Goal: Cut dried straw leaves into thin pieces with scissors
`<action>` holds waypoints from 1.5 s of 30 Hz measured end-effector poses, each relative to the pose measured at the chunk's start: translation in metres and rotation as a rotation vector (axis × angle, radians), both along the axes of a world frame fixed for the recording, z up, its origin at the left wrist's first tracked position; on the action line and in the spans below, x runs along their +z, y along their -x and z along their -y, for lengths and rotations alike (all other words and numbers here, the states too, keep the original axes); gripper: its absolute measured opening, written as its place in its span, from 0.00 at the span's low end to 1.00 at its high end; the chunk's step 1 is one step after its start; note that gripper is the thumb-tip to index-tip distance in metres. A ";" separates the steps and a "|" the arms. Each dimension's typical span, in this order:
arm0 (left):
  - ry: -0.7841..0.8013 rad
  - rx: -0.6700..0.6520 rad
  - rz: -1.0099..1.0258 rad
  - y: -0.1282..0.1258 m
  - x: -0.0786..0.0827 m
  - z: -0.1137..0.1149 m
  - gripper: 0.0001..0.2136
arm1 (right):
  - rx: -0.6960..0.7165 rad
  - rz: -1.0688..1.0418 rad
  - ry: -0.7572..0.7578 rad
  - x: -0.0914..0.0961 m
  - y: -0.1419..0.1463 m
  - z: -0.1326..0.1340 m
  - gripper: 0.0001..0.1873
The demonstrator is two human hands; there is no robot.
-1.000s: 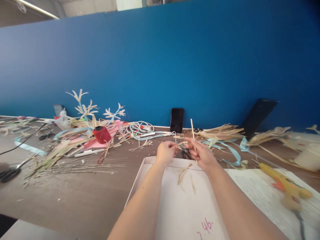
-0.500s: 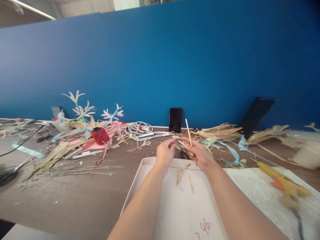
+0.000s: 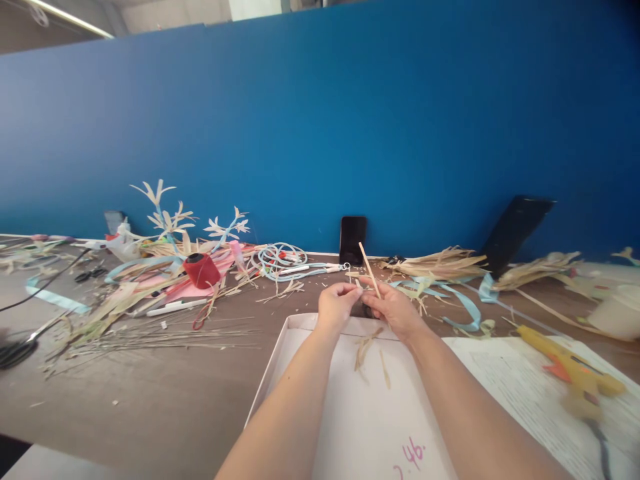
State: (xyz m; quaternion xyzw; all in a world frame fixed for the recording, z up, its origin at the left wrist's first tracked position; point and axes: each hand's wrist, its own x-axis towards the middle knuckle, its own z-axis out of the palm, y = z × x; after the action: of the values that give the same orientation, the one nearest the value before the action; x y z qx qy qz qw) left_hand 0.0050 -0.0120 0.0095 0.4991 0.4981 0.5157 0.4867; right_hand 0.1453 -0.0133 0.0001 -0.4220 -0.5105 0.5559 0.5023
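Over the far rim of a shallow white cardboard box lid (image 3: 370,413), my two hands meet with their fingertips close together. My right hand (image 3: 395,310) is closed on a thin straw-coloured strip (image 3: 369,267), which sticks up and leans to the left. My left hand (image 3: 339,305) is pinched, thumb against fingers, beside the right fingertips; what lies in that pinch is too small to make out. A dark object, partly hidden, shows just behind my fingers. Inside the lid lie a few dry straw-like scraps (image 3: 367,350).
A yellow glue gun (image 3: 570,367) lies on printed paper to the right. Bundles of dry strips (image 3: 440,263) and blue ribbon (image 3: 467,313) lie behind it. On the left are scissors (image 3: 20,350), thin wires (image 3: 165,337), and a red spool-like object (image 3: 201,270). A phone (image 3: 353,239) leans against the blue partition.
My left hand has moved slightly right, bringing its fingertips to the right hand's. The strip in my right hand now tilts further left.
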 end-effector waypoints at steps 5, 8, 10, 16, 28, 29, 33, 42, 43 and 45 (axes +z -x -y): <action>0.053 -0.036 0.098 0.005 0.005 -0.002 0.09 | -0.091 0.026 0.017 0.000 -0.001 -0.001 0.22; 0.036 -0.094 0.101 0.007 0.008 0.000 0.09 | -0.093 0.013 0.014 0.000 -0.003 -0.001 0.20; 0.008 -0.118 0.069 0.009 0.009 0.001 0.10 | -0.059 0.033 0.015 0.001 -0.003 0.000 0.20; -0.089 -0.094 -0.147 0.015 0.009 -0.001 0.11 | -0.030 0.128 0.013 0.002 0.000 0.002 0.25; -0.147 -0.087 -0.363 0.018 0.007 -0.002 0.09 | -0.111 0.341 -0.028 0.002 0.004 0.000 0.26; -0.154 -0.091 -0.372 0.017 0.008 -0.002 0.09 | -0.118 0.364 -0.044 0.003 0.005 0.000 0.27; -0.195 -0.108 -0.415 0.017 0.010 0.001 0.09 | -0.117 0.484 -0.105 0.006 0.008 -0.001 0.28; -0.203 -0.161 -0.362 0.018 0.010 -0.001 0.09 | -0.037 0.306 0.046 0.009 0.005 -0.002 0.29; -0.204 -0.166 -0.362 0.018 0.010 -0.001 0.09 | -0.011 0.273 0.057 0.009 0.003 -0.002 0.29; -0.207 -0.174 -0.369 0.017 0.011 -0.001 0.08 | 0.040 0.213 0.075 0.009 0.001 -0.001 0.29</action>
State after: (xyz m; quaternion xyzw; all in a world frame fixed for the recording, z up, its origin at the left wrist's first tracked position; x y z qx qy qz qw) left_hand -0.0124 -0.0107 0.0208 0.6733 0.4784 0.4199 0.3761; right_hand 0.1443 -0.0118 0.0091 -0.4871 -0.5481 0.5364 0.4178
